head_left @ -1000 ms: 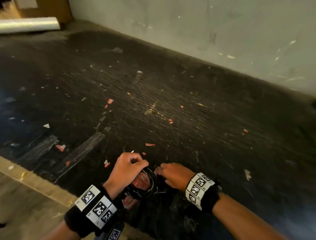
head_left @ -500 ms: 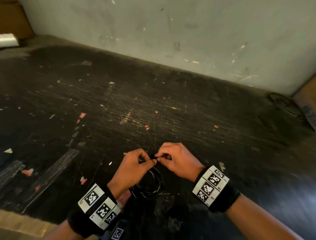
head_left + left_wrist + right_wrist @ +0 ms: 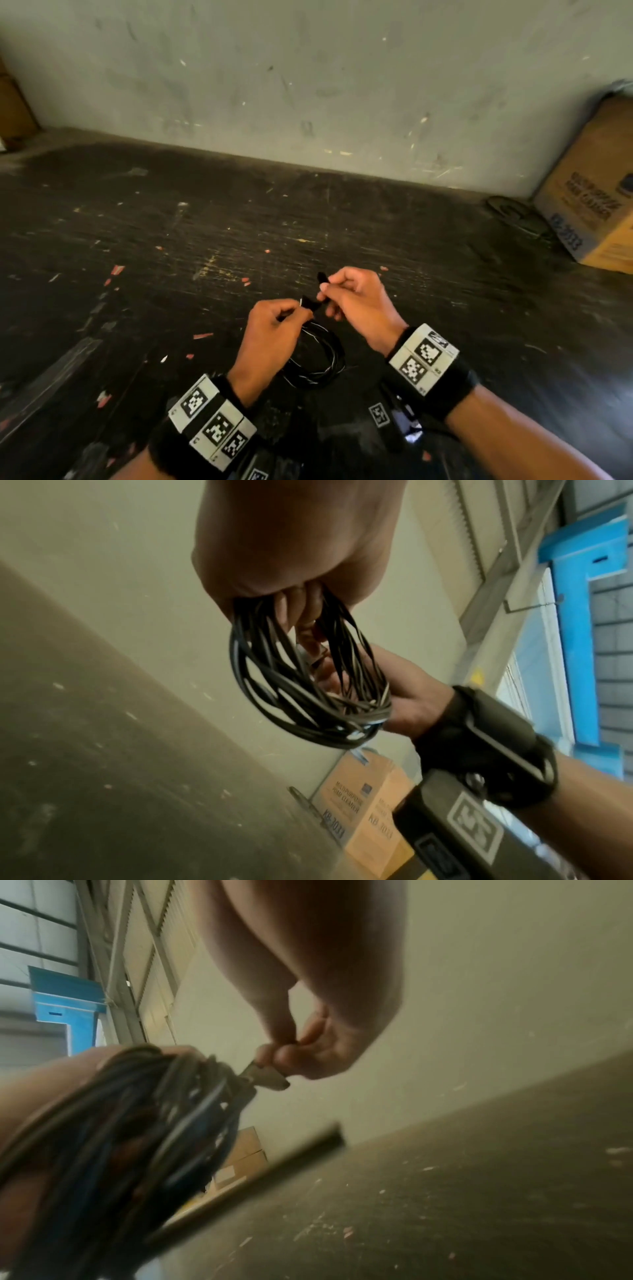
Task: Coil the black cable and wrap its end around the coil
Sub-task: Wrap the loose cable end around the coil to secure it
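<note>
The black cable is wound into a coil (image 3: 320,356) of several loops that hangs below my left hand (image 3: 274,325), above the dark table. My left hand grips the top of the coil (image 3: 301,680) in its curled fingers. My right hand (image 3: 349,298) pinches the cable's end (image 3: 322,279) between thumb and fingers, just right of the left hand. The short stretch between the hands runs taut. In the right wrist view the pinched end piece (image 3: 268,1079) sticks out below the fingertips, beside the blurred coil (image 3: 137,1137).
The scratched black tabletop (image 3: 205,240) carries small red and white scraps. A grey wall (image 3: 308,85) runs along its far edge. A cardboard box (image 3: 596,205) stands at the far right with a dark bundle of cord (image 3: 513,212) beside it.
Both hands have lifted the coil off the table. The right hand has pulled the cable end up and to the right, away from the left hand. The camera has turned rightward.
</note>
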